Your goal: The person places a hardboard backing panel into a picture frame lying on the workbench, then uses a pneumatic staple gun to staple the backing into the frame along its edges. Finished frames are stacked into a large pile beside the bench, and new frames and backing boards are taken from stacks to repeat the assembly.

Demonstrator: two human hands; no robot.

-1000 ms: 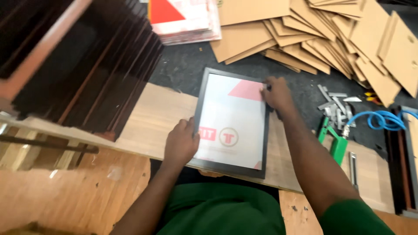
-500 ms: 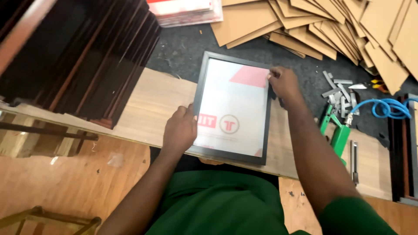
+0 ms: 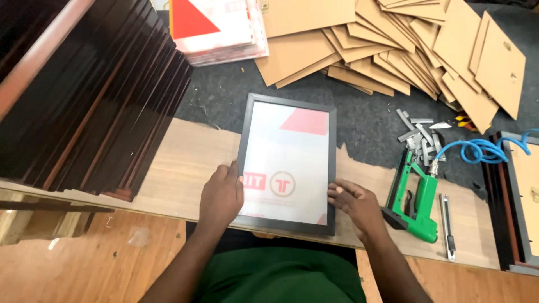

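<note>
A black picture frame (image 3: 286,163) is lying flat on the bench (image 3: 179,168), its near short edge reaching to the bench's near edge and its far end resting on the dark grey mat (image 3: 365,120) that is covering the far part of the bench. A white sheet with a pink triangle and red markings is showing inside the frame.

The left hand (image 3: 220,196) is resting on the frame's left rail close to the near left corner, its grip laid flat and spread, fingertips touching the sheet's margin rather than pinching anything. The right hand (image 3: 355,203) is lying at the frame's right rail near the near right corner, its grip loosely curled with fingertips pressing on the rail; it is not closing around the frame.

Just right of the right hand, a green pneumatic stapler (image 3: 416,202) is lying on the bench, with a coiled blue air hose (image 3: 477,148) running from it towards the right edge. A slim utility knife (image 3: 447,224) is lying beside the stapler, closer to the right edge. Loose strips of staples (image 3: 412,128) are sitting on the mat beyond the stapler.

Along the far edge, brown backing boards (image 3: 393,45) are lying scattered in an overlapping heap. A stack of printed sheets (image 3: 216,28) is sitting left of them. At the bench's left edge, a row of dark frames (image 3: 84,101) is standing packed on edge.
</note>
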